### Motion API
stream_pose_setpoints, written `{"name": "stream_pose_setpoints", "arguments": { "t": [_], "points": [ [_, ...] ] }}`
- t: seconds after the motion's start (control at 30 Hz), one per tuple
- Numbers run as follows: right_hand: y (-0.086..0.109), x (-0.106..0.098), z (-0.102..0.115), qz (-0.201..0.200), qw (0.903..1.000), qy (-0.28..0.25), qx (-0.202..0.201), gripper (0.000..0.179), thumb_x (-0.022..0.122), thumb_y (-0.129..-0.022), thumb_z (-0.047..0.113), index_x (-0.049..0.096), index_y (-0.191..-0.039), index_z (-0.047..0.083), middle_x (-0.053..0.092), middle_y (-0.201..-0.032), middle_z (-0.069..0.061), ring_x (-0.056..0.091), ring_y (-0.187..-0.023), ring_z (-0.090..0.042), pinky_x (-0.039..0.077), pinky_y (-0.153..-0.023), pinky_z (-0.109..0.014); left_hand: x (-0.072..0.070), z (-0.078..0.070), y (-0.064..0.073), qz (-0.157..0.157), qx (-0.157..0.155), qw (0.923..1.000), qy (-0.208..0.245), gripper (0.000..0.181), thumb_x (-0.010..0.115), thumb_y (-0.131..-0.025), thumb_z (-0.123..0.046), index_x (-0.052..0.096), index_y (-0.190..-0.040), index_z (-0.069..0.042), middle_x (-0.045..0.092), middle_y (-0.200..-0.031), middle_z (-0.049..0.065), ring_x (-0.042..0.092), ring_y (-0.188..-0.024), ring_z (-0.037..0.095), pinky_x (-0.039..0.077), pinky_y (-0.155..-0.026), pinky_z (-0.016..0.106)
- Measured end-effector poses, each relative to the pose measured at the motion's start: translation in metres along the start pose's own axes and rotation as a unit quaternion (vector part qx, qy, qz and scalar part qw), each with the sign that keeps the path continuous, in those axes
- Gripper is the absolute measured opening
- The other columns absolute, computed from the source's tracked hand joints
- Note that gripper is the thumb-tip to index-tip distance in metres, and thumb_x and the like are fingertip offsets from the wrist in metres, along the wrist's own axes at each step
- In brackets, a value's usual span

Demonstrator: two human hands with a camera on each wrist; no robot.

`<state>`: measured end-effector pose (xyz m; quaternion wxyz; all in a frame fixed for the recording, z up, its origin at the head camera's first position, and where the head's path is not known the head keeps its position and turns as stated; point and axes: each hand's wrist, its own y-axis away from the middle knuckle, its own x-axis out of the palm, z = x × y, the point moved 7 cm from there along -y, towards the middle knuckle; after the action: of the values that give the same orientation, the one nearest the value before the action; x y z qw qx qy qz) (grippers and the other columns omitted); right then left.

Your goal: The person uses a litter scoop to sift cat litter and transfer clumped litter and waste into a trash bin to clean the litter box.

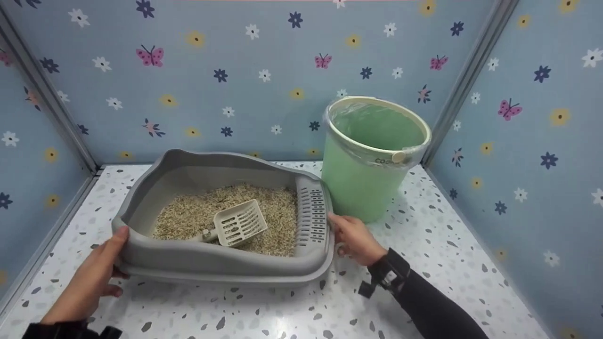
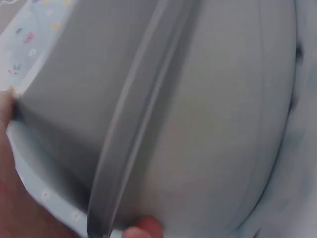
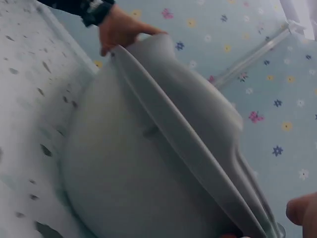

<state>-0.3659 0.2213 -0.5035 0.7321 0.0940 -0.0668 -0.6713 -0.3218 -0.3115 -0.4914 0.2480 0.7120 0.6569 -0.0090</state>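
Note:
A grey cat litter box (image 1: 226,263) lies before me, with tan granular litter (image 1: 183,219) spread inside. On that litter rests a beige slotted litter scoop (image 1: 241,223), its handle pointing left. My left hand (image 1: 92,278) grips the box's left end, thumb on the rim and fingers curling below it. At the opposite end, my right hand (image 1: 357,240) holds the edge beside the slotted step, its thumb up against the rim. Both wrist views look along the box's outer wall and underside; in the right one, the left hand (image 3: 119,30) shows at the far end.
Just behind the box's right end stands a green trash bin (image 1: 362,183) with a cream rim and a clear liner. The speckled white tabletop (image 1: 414,282) is bounded by blue panels (image 1: 264,52) with flowers and butterflies at the back and sides.

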Motion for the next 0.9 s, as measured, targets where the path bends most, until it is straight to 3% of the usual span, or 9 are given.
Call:
{"name": "stream_pose_setpoints", "arguments": {
  "t": [0.07,0.13,0.23,0.37,0.5,0.67,0.77,0.9],
  "points": [
    [-0.013,-0.002,0.002,0.006,1.0,-0.001,0.006,0.057,0.07,-0.111,0.046,0.06,-0.137,-0.004,0.071,-0.098,-0.006,0.067,-0.076,-0.015,0.05,-0.052,-0.024,0.016,0.003,0.01,-0.005,-0.019,0.9996,0.021,0.108,0.03,-0.108,-0.08,0.013,-0.167,0.01,0.047,-0.132,0.023,0.058,-0.097,0.019,0.059,-0.067,0.037],
    [-0.02,-0.002,0.003,0.014,0.9999,0.004,0.008,0.062,0.071,-0.11,0.046,0.056,-0.142,-0.004,0.074,-0.104,-0.01,0.07,-0.078,-0.016,0.052,-0.053,-0.024,0.029,0.004,0.018,-0.02,-0.026,0.9986,0.041,0.098,0.039,-0.11,-0.076,0.017,-0.16,0.005,0.047,-0.12,0.016,0.06,-0.091,0.018,0.058,-0.06,0.036],
    [-0.021,-0.001,0.002,0.024,0.9997,0.001,0.008,0.063,0.071,-0.11,0.045,0.053,-0.143,-0.005,0.075,-0.107,-0.012,0.071,-0.078,-0.016,0.052,-0.052,-0.024,0.037,0.003,0.019,-0.042,-0.022,0.9975,0.053,0.085,0.048,-0.11,-0.071,0.021,-0.151,-0.002,0.045,-0.108,0.01,0.062,-0.085,0.017,0.058,-0.055,0.035],
    [-0.002,0.005,-0.002,0.036,0.9992,-0.017,-0.002,0.06,0.071,-0.111,0.044,0.054,-0.144,-0.004,0.079,-0.109,-0.014,0.071,-0.074,-0.016,0.049,-0.049,-0.022,0.033,-0.001,0.005,-0.049,-0.009,0.9959,0.075,0.087,0.049,-0.11,-0.072,0.022,-0.156,-0.003,0.048,-0.116,0.012,0.062,-0.09,0.017,0.059,-0.061,0.035],
    [0.028,0.02,-0.013,0.051,0.9979,-0.04,-0.001,0.061,0.071,-0.111,0.045,0.059,-0.145,-0.003,0.081,-0.108,-0.016,0.072,-0.07,-0.015,0.053,-0.049,-0.023,0.028,-0.007,-0.017,-0.051,0.011,0.9876,0.148,0.086,0.049,-0.11,-0.071,0.028,-0.162,-0.005,0.057,-0.128,0.009,0.068,-0.094,0.016,0.063,-0.069,0.038],
    [0.053,0.039,-0.02,0.089,0.995,-0.045,0.009,0.059,0.069,-0.112,0.044,0.059,-0.146,-0.003,0.081,-0.105,-0.016,0.074,-0.068,-0.017,0.058,-0.051,-0.025,0.025,-0.02,-0.04,-0.069,0.03,0.975,0.209,0.085,0.049,-0.109,-0.073,0.04,-0.158,-0.004,0.062,-0.117,0.003,0.068,-0.09,0.013,0.065,-0.077,0.037],
    [0.044,0.027,-0.017,0.093,0.9954,-0.017,0.016,0.055,0.068,-0.112,0.046,0.063,-0.139,-0.002,0.079,-0.101,-0.012,0.073,-0.07,-0.017,0.058,-0.052,-0.025,0.033,-0.022,-0.04,-0.073,0.03,0.9768,0.199,0.095,0.043,-0.108,-0.078,0.034,-0.164,-0.003,0.058,-0.13,0.01,0.066,-0.095,0.015,0.064,-0.081,0.038],
    [0.013,-0.007,-0.008,0.087,0.9957,-0.01,0.029,0.049,0.068,-0.112,0.049,0.067,-0.127,0.002,0.075,-0.097,-0.006,0.068,-0.073,-0.014,0.055,-0.055,-0.023,0.06,-0.022,-0.023,-0.064,0.043,0.9826,0.169,0.096,0.038,-0.109,-0.078,0.012,-0.177,-0.015,0.048,-0.15,0.022,0.063,-0.098,0.023,0.062,-0.078,0.043]
  ]
}}
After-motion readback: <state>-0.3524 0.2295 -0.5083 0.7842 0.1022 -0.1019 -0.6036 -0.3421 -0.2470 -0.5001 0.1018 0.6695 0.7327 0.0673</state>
